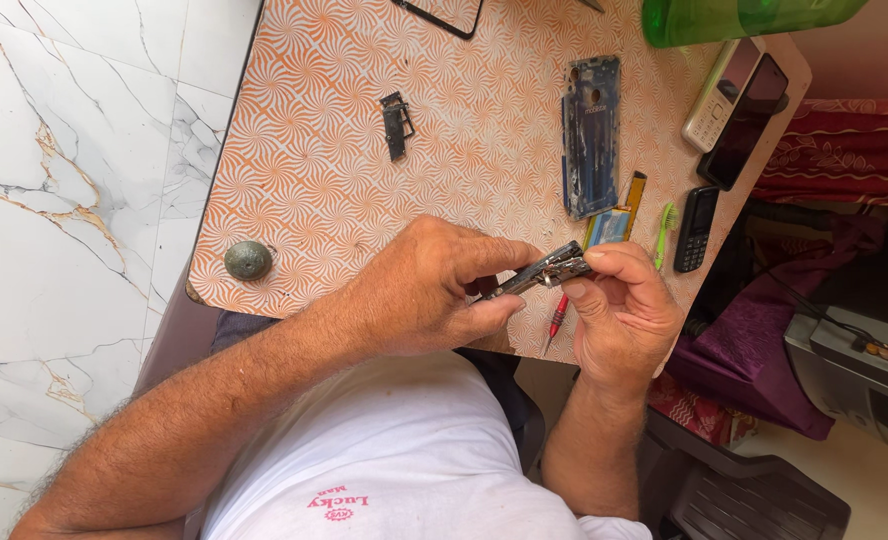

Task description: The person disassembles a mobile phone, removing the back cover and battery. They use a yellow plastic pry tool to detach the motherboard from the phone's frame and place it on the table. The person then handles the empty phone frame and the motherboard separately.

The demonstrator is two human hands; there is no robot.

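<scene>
While both hands pinch it above the table's near edge, metal phone part slanted, long axis lower-left to upper-right, left hand fingers clamped, right hand fingertips gripping its upper end

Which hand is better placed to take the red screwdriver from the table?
Probably the right hand: the red screwdriver lies just beside it, at the edge of the table, while the left hand pinches the metal part from the far side.
</scene>
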